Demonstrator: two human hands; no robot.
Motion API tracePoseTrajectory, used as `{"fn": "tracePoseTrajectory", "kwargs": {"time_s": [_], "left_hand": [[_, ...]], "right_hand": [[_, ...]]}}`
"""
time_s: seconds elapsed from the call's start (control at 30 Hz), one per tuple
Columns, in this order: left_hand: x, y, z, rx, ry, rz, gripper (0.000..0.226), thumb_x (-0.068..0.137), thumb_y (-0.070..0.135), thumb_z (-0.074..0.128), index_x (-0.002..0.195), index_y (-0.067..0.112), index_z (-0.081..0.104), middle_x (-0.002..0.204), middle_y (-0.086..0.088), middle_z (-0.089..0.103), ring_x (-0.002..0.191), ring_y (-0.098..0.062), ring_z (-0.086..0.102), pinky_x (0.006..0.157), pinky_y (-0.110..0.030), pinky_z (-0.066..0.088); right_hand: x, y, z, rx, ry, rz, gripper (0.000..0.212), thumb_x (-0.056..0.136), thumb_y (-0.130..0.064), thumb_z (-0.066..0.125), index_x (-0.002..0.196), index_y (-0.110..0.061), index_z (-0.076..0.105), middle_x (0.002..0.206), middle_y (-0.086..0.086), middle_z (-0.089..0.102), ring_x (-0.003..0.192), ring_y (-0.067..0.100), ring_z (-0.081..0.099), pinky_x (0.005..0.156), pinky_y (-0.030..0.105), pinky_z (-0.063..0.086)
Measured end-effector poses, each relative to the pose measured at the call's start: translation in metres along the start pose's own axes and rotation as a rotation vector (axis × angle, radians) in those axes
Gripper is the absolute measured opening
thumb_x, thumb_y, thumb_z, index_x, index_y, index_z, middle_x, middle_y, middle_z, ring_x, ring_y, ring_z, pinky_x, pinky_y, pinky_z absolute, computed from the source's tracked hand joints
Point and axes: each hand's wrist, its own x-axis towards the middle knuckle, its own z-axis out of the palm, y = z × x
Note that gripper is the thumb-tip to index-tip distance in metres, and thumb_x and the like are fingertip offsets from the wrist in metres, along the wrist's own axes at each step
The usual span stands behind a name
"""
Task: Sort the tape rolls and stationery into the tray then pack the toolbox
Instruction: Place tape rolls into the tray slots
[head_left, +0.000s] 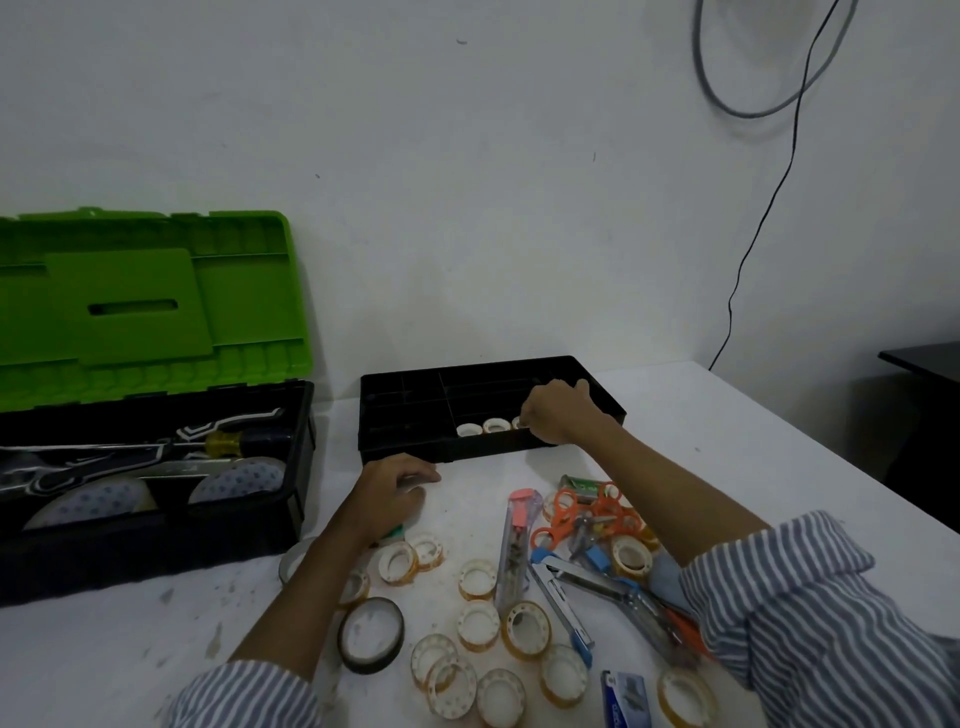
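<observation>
Under the right hand (558, 410), in one compartment of the black tray (405, 415), stand three tape rolls (496, 426); its curled fingers pinch the third. The left hand (395, 493) curls on the table (727, 441), its grip unclear. Nearer than it lie about a dozen loose rolls (477, 579). To its left, the open green toolbox (156, 291) holds two large rolls (239, 480) and one screwdriver (223, 441). The print on the blue box (626, 696) is too blurred to read.

Toolbox (156, 551) left, tray (395, 415) right of it; tape rolls (483, 427) in tray's front compartment; loose rolls (478, 623), stapler (587, 582), scissors (576, 512) on table (701, 415) nearer me.
</observation>
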Motion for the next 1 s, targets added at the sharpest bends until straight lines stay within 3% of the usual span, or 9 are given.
{"fn": "tracePoseTrajectory", "kwargs": {"time_s": [0.1,0.23,0.3,0.37,0.5,0.6,0.7,0.83,1.0], "left_hand": [[0.000,0.001,0.000,0.013,-0.006,0.005,0.031,0.076,-0.015,0.053,0.093,0.005,0.070,0.097,0.008,0.059,0.091,0.007,0.054,0.079,0.003,0.036],[0.000,0.001,-0.003,0.055,-0.029,0.049,0.031,0.076,-0.014,0.054,0.093,0.006,0.071,0.099,0.003,0.062,0.092,0.006,0.054,0.080,0.002,0.037],[-0.001,0.002,-0.005,0.092,-0.044,0.067,0.033,0.076,-0.011,0.055,0.093,0.011,0.070,0.100,0.002,0.064,0.090,0.009,0.056,0.081,-0.001,0.040],[-0.004,0.004,-0.005,0.111,-0.049,0.075,0.032,0.076,-0.007,0.056,0.095,0.015,0.070,0.099,0.005,0.065,0.092,0.008,0.057,0.083,-0.009,0.045],[-0.008,0.014,-0.007,0.158,-0.080,0.111,0.022,0.079,0.007,0.063,0.098,0.017,0.069,0.097,0.010,0.065,0.092,0.000,0.059,0.082,-0.016,0.048],[-0.006,0.025,-0.013,0.161,-0.182,0.065,0.016,0.081,0.016,0.066,0.095,0.021,0.069,0.097,0.012,0.064,0.090,0.001,0.059,0.083,-0.017,0.047],[-0.006,0.041,-0.020,0.184,-0.313,0.000,0.006,0.076,0.021,0.070,0.080,0.025,0.070,0.091,0.011,0.062,0.081,-0.006,0.059,0.077,-0.027,0.051],[-0.011,0.058,-0.030,0.254,-0.568,-0.090,0.027,0.066,0.041,0.078,0.084,0.025,0.067,0.088,0.012,0.062,0.076,-0.004,0.055,0.071,-0.020,0.046],[-0.014,0.061,-0.032,0.406,-0.686,-0.084,0.034,0.061,0.032,0.083,0.083,0.033,0.057,0.082,0.013,0.056,0.075,-0.005,0.054,0.069,-0.022,0.048]], "right_hand": [[-0.007,-0.002,0.005,-0.008,-0.031,-0.021,0.037,0.090,-0.011,0.043,0.122,-0.016,0.061,0.122,0.008,0.059,0.122,0.030,0.041,0.107,0.050,0.020],[-0.023,-0.010,0.014,0.153,0.336,-0.121,0.034,0.089,-0.011,0.046,0.117,-0.016,0.065,0.117,0.004,0.065,0.111,0.025,0.053,0.096,0.041,0.031],[-0.033,-0.015,0.020,0.280,0.409,-0.179,0.030,0.090,-0.009,0.046,0.108,-0.012,0.069,0.107,0.007,0.068,0.098,0.025,0.060,0.094,0.039,0.040],[-0.040,-0.018,0.029,0.315,0.333,-0.207,0.026,0.091,-0.011,0.048,0.104,-0.010,0.071,0.105,0.008,0.069,0.093,0.024,0.062,0.095,0.041,0.044],[-0.051,-0.017,0.054,0.288,0.071,-0.124,0.025,0.092,-0.018,0.050,0.112,-0.013,0.064,0.123,0.006,0.056,0.116,0.025,0.050,0.104,0.042,0.036],[-0.055,-0.014,0.067,0.379,0.126,-0.108,0.025,0.094,-0.019,0.044,0.112,-0.014,0.061,0.122,0.007,0.053,0.113,0.026,0.046,0.096,0.038,0.039],[-0.057,-0.013,0.067,0.405,0.107,-0.094,0.025,0.095,-0.021,0.043,0.112,-0.016,0.060,0.124,0.004,0.052,0.115,0.026,0.044,0.097,0.038,0.036],[-0.059,-0.013,0.067,0.414,0.119,-0.107,0.024,0.094,-0.021,0.043,0.110,-0.015,0.060,0.121,0.005,0.053,0.111,0.025,0.046,0.095,0.038,0.037],[-0.063,-0.014,0.067,0.344,0.147,-0.130,0.032,0.095,-0.028,0.036,0.113,-0.014,0.059,0.119,0.005,0.054,0.105,0.022,0.047,0.089,0.033,0.037]]}}
